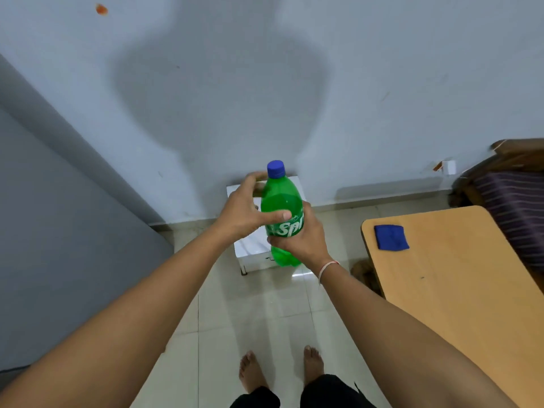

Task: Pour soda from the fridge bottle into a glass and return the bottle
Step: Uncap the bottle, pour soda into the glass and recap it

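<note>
A green soda bottle with a blue cap stands upright in the air in front of me, its cap on. My right hand grips its lower body around the label. My left hand wraps the upper body, thumb across the front and fingers behind the shoulder. No glass is in view.
A grey fridge side fills the left. A wooden table with a blue cloth stands at the right. A small white stool sits against the wall behind the bottle. My bare feet stand on the tiled floor.
</note>
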